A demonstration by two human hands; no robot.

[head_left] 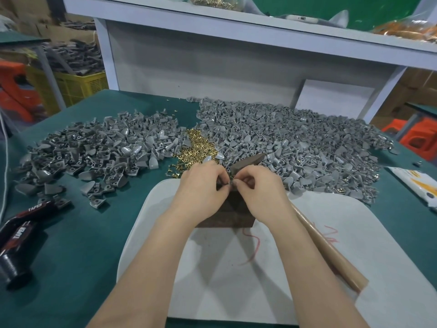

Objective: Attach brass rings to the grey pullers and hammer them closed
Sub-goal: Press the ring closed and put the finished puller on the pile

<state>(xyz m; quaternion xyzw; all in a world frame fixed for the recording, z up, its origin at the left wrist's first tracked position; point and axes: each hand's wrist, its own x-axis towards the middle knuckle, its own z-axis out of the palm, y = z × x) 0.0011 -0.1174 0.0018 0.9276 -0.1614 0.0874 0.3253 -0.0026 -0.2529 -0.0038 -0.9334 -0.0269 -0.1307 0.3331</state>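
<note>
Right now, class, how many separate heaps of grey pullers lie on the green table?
2. One heap of grey pullers lies on the left, a larger heap on the right, with the brass rings between them. A few strays lie loose around their edges.

A small factory assembly bench — a green-covered worktable heaped with loose grey plastic pullers and a pile of tiny brass rings. Beyond it stand a yellow plastic crate of grey parts, orange plastic stools and a white shelf — piecework surroundings.
</note>
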